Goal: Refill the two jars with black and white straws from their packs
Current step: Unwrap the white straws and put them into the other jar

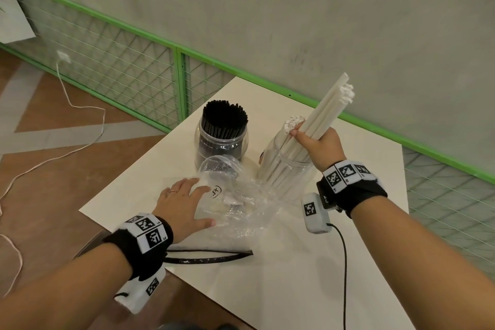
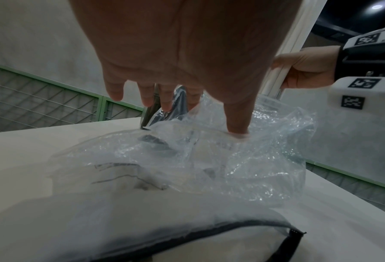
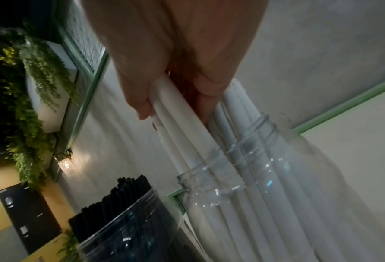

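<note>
My right hand [image 1: 318, 139] grips a bundle of white straws [image 1: 328, 108] tilted up to the right, its lower ends inside the clear jar [image 1: 288, 169] that holds more white straws [image 3: 211, 141]. Left of it stands a second clear jar [image 1: 221, 144] packed with black straws [image 1: 224, 118]. My left hand [image 1: 184, 202] lies with spread, straight fingers on a crumpled clear plastic pack [image 1: 235, 195] in front of the jars; in the left wrist view its thumb [image 2: 236, 115] presses into the plastic pack [image 2: 209, 156].
A flat clear pack with a black zip edge [image 1: 209, 256] lies by the cream table's [image 1: 281, 289] front-left edge. A green-framed mesh rail [image 1: 150, 67] runs behind the table, close to the jars. A white cable [image 1: 80, 126] trails over the floor at left.
</note>
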The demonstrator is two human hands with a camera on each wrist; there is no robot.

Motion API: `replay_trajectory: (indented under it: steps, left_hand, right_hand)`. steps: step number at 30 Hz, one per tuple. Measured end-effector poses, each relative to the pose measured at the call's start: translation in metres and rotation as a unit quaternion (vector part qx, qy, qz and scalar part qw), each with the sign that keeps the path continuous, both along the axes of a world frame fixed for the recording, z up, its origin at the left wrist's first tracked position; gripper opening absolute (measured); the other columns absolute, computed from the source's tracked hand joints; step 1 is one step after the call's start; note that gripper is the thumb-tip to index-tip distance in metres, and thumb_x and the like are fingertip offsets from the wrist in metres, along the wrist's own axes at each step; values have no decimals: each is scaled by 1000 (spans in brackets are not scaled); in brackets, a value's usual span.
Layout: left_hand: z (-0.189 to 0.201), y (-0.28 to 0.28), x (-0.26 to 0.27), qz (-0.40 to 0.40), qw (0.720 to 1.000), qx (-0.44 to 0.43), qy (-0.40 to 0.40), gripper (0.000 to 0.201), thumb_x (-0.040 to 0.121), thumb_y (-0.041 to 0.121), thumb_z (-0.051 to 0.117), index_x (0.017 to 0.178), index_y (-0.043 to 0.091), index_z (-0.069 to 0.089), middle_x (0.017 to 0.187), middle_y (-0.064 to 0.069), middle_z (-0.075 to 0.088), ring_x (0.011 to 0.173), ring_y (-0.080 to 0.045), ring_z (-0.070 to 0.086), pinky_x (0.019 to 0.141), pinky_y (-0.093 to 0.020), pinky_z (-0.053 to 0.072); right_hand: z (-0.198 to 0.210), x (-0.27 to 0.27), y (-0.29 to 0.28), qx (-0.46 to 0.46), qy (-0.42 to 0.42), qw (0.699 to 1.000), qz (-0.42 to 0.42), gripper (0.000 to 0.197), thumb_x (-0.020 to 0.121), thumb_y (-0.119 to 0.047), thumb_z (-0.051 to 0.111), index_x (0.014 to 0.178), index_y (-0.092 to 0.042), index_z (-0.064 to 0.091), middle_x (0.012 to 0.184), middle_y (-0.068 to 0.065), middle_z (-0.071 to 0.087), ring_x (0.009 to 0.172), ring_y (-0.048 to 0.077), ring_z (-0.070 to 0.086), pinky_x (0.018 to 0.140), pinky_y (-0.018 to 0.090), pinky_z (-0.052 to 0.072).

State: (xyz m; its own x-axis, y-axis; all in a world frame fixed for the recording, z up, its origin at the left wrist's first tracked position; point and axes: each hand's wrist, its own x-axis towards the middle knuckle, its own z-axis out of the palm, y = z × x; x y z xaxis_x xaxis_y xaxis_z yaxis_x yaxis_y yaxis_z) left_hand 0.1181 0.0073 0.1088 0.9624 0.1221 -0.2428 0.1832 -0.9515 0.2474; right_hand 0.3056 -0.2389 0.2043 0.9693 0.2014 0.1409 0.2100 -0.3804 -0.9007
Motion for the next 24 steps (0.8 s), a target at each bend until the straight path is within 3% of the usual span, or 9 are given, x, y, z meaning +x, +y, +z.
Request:
replay_trajectory:
  steps: [3, 6, 10, 13, 15, 17, 20, 22, 24]
  left_hand:
    - [1, -1, 0, 0, 1000, -2, -2, 83, 75, 74, 48, 144, 37, 21, 157, 2, 10, 144, -22, 7, 116, -46, 13]
    - [1, 0, 0, 0, 1000, -2, -1, 82, 75, 74, 48, 144, 37, 21, 157, 3, 10, 144, -22, 7, 116, -46, 13]
    - [3, 0, 1, 1, 1000, -5, -1, 82, 75, 74, 49, 144, 37, 21, 157, 2, 11, 144, -22, 7, 116, -46, 13]
    - [3, -1, 0, 1, 1000, -7, 2, 82, 75, 74, 49, 144, 37, 22, 156, 3, 11, 144, -22, 8, 116, -46, 13]
    - [3, 0, 0, 1, 1000, -4, 4, 83, 75, 74, 49, 144, 37, 21, 156, 3, 11, 144, -22, 8, 116, -45, 14]
    - [5, 0, 0, 0, 1000, -3, 6, 82, 75, 74, 49, 144, 37, 21, 156, 3, 11, 144, -22, 8, 116, -45, 14]
    - [7, 0, -1, -2, 1000, -3, 9, 82, 76, 73, 49, 144, 37, 21, 157, 3, 10, 144, -22, 8, 116, -45, 13]
    - [7, -1, -2, -3, 1000, -1, 11, 82, 76, 73, 49, 144, 37, 20, 157, 3, 10, 144, -22, 7, 116, -45, 13]
    - [8, -1, -2, -4, 1000, 0, 12, 81, 76, 73, 49, 144, 37, 20, 157, 3, 10, 145, -22, 6, 116, -45, 12]
  right_hand:
    - [1, 0, -2, -13, 2, 1000, -19, 28, 79, -25, 77, 100, -9, 71, 97, 3, 71, 93, 15, 66, 82, 29, 52]
    - [16, -3, -1, 56, -20, 998, -26, 31, 75, -19, 80, 102, -13, 65, 97, -1, 69, 89, 8, 65, 77, 22, 49]
    - [46, 1, 2, 174, -77, 981, -44, 48, 76, -23, 78, 112, -30, 47, 105, -1, 67, 93, 11, 65, 83, 23, 51]
    - [61, 1, 6, 239, -117, 963, -35, 38, 86, -27, 67, 114, -32, 43, 100, -3, 65, 94, 21, 66, 85, 27, 52]
    - [61, 1, 8, 181, -141, 972, -41, 16, 93, -27, 59, 106, -31, 49, 92, -9, 65, 90, 21, 67, 83, 30, 53]
    - [46, 0, 9, 62, -135, 989, -26, 5, 96, -26, 54, 100, -22, 54, 91, -9, 66, 82, 8, 63, 73, 17, 48]
    - [7, -4, 5, -92, -104, 990, -5, 11, 94, -21, 57, 102, -15, 61, 99, 0, 66, 90, 13, 62, 71, 14, 41]
    - [-4, -7, 3, -100, -112, 988, -18, 18, 88, -14, 62, 106, -12, 63, 100, 0, 65, 99, 19, 61, 78, 16, 40]
    - [2, -7, 4, -43, -118, 992, -22, 39, 84, -5, 63, 119, -17, 54, 102, -4, 61, 93, 12, 59, 78, 7, 39]
